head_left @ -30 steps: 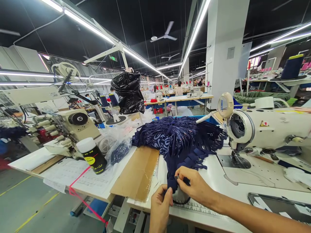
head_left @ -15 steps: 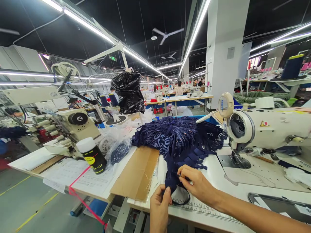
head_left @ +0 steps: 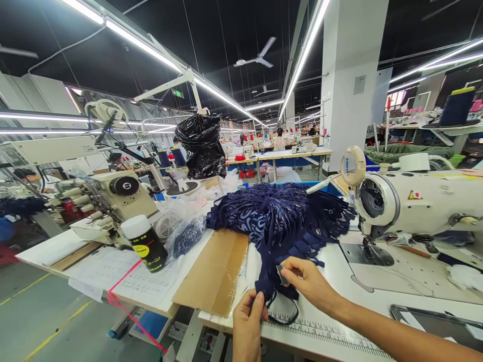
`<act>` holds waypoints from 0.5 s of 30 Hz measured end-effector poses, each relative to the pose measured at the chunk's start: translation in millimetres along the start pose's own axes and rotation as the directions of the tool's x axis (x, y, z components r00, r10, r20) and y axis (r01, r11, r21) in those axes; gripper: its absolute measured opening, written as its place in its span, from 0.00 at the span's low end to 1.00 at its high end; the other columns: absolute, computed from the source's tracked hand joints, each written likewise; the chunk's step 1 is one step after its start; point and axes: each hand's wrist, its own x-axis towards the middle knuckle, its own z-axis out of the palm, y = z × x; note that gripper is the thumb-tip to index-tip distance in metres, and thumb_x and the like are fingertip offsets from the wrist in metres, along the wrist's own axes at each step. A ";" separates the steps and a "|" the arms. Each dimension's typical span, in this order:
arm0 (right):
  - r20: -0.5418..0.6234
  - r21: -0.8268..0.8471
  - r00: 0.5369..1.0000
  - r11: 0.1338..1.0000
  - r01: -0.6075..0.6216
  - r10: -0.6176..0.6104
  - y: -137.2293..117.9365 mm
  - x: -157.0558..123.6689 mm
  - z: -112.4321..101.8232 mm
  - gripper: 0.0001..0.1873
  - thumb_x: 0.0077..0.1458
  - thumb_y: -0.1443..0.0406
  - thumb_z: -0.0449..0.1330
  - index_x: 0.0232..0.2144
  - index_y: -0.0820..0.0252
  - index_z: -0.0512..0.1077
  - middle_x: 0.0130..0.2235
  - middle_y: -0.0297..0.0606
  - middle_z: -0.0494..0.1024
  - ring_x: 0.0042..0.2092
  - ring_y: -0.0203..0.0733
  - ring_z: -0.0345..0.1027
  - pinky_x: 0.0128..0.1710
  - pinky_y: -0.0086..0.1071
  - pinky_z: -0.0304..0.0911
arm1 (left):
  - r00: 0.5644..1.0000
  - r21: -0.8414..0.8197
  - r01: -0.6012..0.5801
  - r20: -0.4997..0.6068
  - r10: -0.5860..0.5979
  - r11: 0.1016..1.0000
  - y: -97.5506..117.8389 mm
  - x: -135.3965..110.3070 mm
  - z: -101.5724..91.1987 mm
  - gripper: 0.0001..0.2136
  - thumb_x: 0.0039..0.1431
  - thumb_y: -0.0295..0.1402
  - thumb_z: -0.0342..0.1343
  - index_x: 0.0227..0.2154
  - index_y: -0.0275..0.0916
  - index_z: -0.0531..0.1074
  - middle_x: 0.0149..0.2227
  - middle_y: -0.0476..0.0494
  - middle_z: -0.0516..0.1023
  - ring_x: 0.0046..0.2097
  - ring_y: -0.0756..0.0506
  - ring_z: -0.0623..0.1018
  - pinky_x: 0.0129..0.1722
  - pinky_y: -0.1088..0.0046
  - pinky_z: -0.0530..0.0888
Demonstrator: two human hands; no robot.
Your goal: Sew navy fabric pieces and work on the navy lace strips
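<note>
My left hand is closed at the table's front edge, pinching the end of a navy fabric strap. The strap runs back into a large heap of navy garments with thin straps and a patterned part. My right hand, closed just to the right, holds a small flat grey metal blade between thumb and fingers, close beside the strap. A thin black cord loop hangs between the hands, over a printed ruler along the edge. Whether the blade touches fabric I cannot tell.
A white sewing machine stands at the right, with a dark-framed tray before it. Left of the heap lie cardboard, a black spray can and a plastic bag. Another machine stands farther left.
My right hand has drawn slightly away from the left, and the grey blade in it now shows plainly. The black cord loop has spread wider. My left hand keeps its pinch.
</note>
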 end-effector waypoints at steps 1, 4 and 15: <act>0.002 -0.003 1.000 1.000 0.000 0.000 -0.6 -0.3 0.3 0.15 0.48 0.56 0.52 0.18 0.59 0.59 0.22 0.30 0.62 0.26 0.35 0.59 0.30 0.30 0.62 | 1.000 0.000 0.002 0.003 -0.002 1.000 0.2 -0.4 0.0 0.22 0.36 0.52 0.62 0.20 0.34 0.69 0.14 0.54 0.58 0.20 0.53 0.56 0.24 0.78 0.56; 0.012 -0.022 1.000 1.000 -0.001 0.002 -2.3 -1.2 1.2 0.14 0.49 0.56 0.52 0.19 0.59 0.59 0.22 0.31 0.63 0.26 0.35 0.60 0.29 0.31 0.62 | 1.000 -0.005 0.013 0.029 -0.013 1.000 1.7 -1.4 -0.9 0.22 0.37 0.52 0.62 0.20 0.34 0.69 0.14 0.54 0.58 0.20 0.54 0.57 0.24 0.79 0.56; 0.020 -0.025 1.000 1.000 -0.013 0.014 0.8 -2.7 1.4 0.14 0.49 0.57 0.52 0.19 0.59 0.59 0.23 0.32 0.64 0.27 0.37 0.61 0.29 0.31 0.60 | 0.978 -0.292 0.201 0.113 -0.175 0.935 28.7 -7.9 5.1 0.17 0.34 0.37 0.67 0.29 0.33 0.75 0.27 0.44 0.73 0.26 0.50 0.71 0.33 0.72 0.70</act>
